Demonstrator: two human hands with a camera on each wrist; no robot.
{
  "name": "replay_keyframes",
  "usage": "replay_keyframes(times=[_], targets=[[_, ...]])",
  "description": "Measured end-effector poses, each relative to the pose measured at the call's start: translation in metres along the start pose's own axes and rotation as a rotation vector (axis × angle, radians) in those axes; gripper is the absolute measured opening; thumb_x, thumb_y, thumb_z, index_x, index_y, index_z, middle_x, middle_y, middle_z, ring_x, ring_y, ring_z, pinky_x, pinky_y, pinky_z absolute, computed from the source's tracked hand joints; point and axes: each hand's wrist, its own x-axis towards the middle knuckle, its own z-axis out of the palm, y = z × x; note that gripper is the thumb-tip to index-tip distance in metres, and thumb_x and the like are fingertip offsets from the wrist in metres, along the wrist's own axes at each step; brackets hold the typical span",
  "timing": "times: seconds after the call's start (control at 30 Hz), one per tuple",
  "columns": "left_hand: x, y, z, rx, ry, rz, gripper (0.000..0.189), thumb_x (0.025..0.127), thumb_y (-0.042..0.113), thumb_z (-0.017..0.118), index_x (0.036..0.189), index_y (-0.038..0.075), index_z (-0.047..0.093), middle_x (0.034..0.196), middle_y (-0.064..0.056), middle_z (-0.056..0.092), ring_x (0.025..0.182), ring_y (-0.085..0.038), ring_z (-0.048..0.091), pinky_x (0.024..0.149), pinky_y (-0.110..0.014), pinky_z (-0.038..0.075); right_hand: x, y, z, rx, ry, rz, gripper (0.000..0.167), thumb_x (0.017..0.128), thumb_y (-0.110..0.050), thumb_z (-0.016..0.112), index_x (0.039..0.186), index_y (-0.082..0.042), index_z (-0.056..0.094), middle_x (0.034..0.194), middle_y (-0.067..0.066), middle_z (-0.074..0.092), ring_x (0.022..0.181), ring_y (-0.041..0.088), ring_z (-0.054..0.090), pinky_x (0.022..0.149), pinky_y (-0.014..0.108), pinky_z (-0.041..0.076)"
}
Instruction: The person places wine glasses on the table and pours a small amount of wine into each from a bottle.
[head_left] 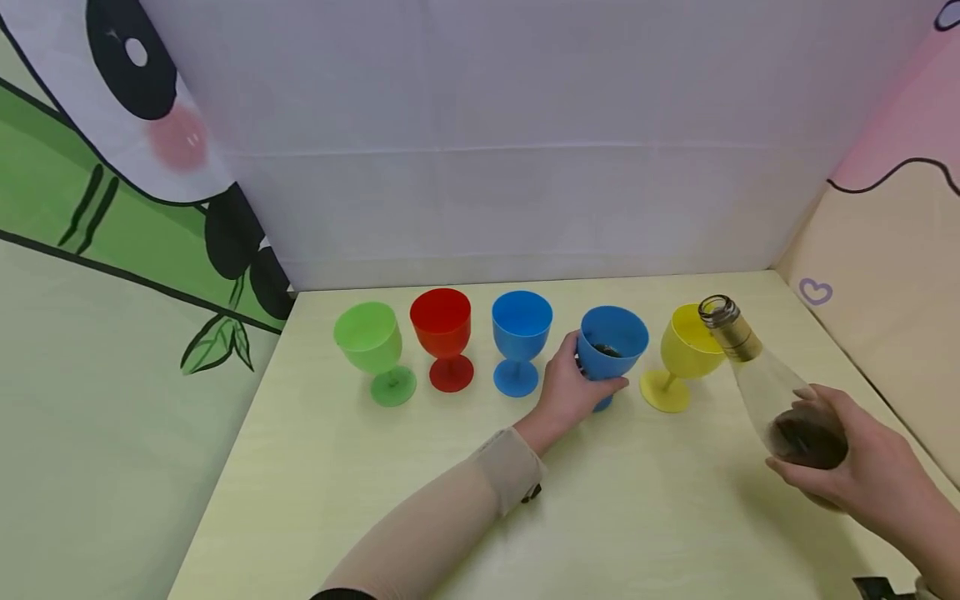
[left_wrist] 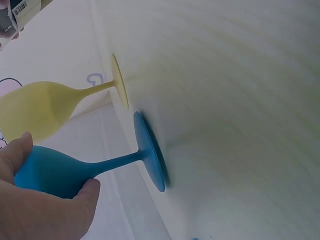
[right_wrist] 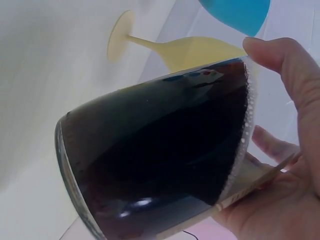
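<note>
My left hand (head_left: 567,385) grips the bowl of a blue goblet (head_left: 617,323) with a little dark liquid inside. In the left wrist view, this goblet's foot (left_wrist: 149,151) is at the tabletop; I cannot tell whether it is slightly raised. My right hand (head_left: 877,467) holds a clear glass wine bottle (head_left: 772,383) by its lower body, tilted with its mouth up and to the left. Dark, frothy-edged liquid (right_wrist: 160,145) fills the bottle's lower part. Just left of the bottle neck stands a yellow goblet (head_left: 688,350), partly hidden by it in the head view.
A green goblet (head_left: 371,340), a red goblet (head_left: 442,323) and a second blue goblet (head_left: 521,325) stand upright in a row to the left on the pale table (head_left: 315,492). Behind is a white cloth wall (head_left: 510,200), with printed panels at both sides.
</note>
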Motion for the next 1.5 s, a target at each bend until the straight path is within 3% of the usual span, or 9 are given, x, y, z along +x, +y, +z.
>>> replay_keyframes(times=[0.03, 0.13, 0.5, 0.87, 0.97, 1.07, 1.2, 1.37, 1.5], targets=[[0.001, 0.001, 0.000, -0.001, 0.000, -0.002, 0.081, 0.081, 0.021, 0.089, 0.147, 0.014, 0.043, 0.143, 0.001, 0.054, 0.130, -0.022, 0.052, 0.104, -0.044, 0.046, 0.000, 0.000, 0.000, 0.005, 0.004, -0.001, 0.099, 0.043, -0.017, 0.104, 0.129, -0.004, 0.056, 0.123, -0.045, 0.040, 0.086, -0.007, 0.050, 0.069, 0.008, 0.036], [0.004, 0.002, 0.002, -0.005, 0.000, -0.003, 0.081, 0.081, 0.021, 0.089, 0.146, 0.014, 0.042, 0.142, 0.001, 0.054, 0.129, -0.022, 0.053, 0.103, -0.044, 0.046, -0.001, -0.001, 0.000, 0.009, 0.008, 0.001, 0.099, 0.044, -0.017, 0.104, 0.129, -0.004, 0.056, 0.122, -0.045, 0.040, 0.087, -0.009, 0.049, 0.070, 0.008, 0.035], [0.015, 0.007, 0.010, 0.023, -0.008, -0.019, 0.082, 0.081, 0.021, 0.089, 0.147, 0.014, 0.041, 0.144, 0.001, 0.053, 0.130, -0.022, 0.051, 0.105, -0.045, 0.044, -0.002, -0.001, -0.001, 0.019, -0.023, 0.062, 0.097, 0.048, -0.020, 0.104, 0.131, -0.006, 0.056, 0.120, -0.044, 0.041, 0.087, -0.007, 0.049, 0.068, 0.007, 0.035], [0.015, 0.005, 0.011, 0.033, -0.044, -0.056, 0.086, 0.081, 0.021, 0.090, 0.149, 0.015, 0.038, 0.145, 0.000, 0.052, 0.130, -0.025, 0.052, 0.104, -0.046, 0.045, 0.000, -0.002, 0.002, 0.019, -0.017, 0.035, 0.096, 0.047, -0.019, 0.104, 0.130, -0.004, 0.056, 0.121, -0.036, 0.049, 0.087, -0.008, 0.049, 0.069, 0.007, 0.035], [0.012, 0.002, 0.010, 0.036, -0.055, -0.090, 0.086, 0.081, 0.022, 0.090, 0.150, 0.015, 0.038, 0.143, -0.003, 0.052, 0.127, -0.027, 0.055, 0.102, -0.045, 0.048, 0.000, -0.003, 0.001, 0.016, -0.028, 0.042, 0.097, 0.048, -0.020, 0.104, 0.130, -0.004, 0.056, 0.119, -0.014, 0.063, 0.087, -0.008, 0.049, 0.068, 0.006, 0.035], [0.006, -0.002, 0.007, 0.048, -0.061, -0.135, 0.086, 0.081, 0.024, 0.089, 0.150, 0.015, 0.038, 0.143, -0.006, 0.053, 0.127, -0.027, 0.055, 0.100, -0.045, 0.049, 0.001, -0.003, 0.001, 0.010, -0.029, 0.036, 0.097, 0.047, -0.020, 0.104, 0.130, -0.003, 0.055, 0.116, 0.002, 0.066, 0.087, -0.006, 0.050, 0.069, 0.006, 0.035], [-0.006, -0.007, 0.001, 0.070, -0.067, -0.174, 0.087, 0.082, 0.026, 0.089, 0.152, 0.014, 0.038, 0.145, -0.010, 0.052, 0.131, -0.027, 0.052, 0.100, -0.045, 0.049, 0.001, -0.004, 0.001, -0.005, -0.027, 0.020, 0.098, 0.047, -0.020, 0.104, 0.131, -0.003, 0.055, 0.115, 0.003, 0.067, 0.086, -0.002, 0.052, 0.069, 0.006, 0.035], [-0.019, -0.012, -0.010, 0.084, -0.067, -0.171, 0.079, 0.083, 0.028, 0.087, 0.148, 0.012, 0.045, 0.141, -0.009, 0.055, 0.130, -0.029, 0.054, 0.096, -0.041, 0.052, 0.002, -0.004, 0.002, -0.020, -0.040, 0.004, 0.100, 0.047, -0.021, 0.104, 0.131, -0.002, 0.053, 0.115, 0.019, 0.068, 0.084, 0.005, 0.055, 0.067, 0.006, 0.035], [-0.029, -0.011, -0.021, 0.085, -0.057, -0.169, 0.073, 0.083, 0.032, 0.087, 0.143, 0.010, 0.051, 0.137, -0.006, 0.058, 0.126, -0.028, 0.057, 0.092, -0.038, 0.054, 0.001, -0.005, 0.003, -0.011, -0.032, -0.004, 0.100, 0.047, -0.021, 0.104, 0.131, -0.003, 0.054, 0.116, 0.010, 0.068, 0.086, 0.001, 0.054, 0.068, 0.008, 0.035]])
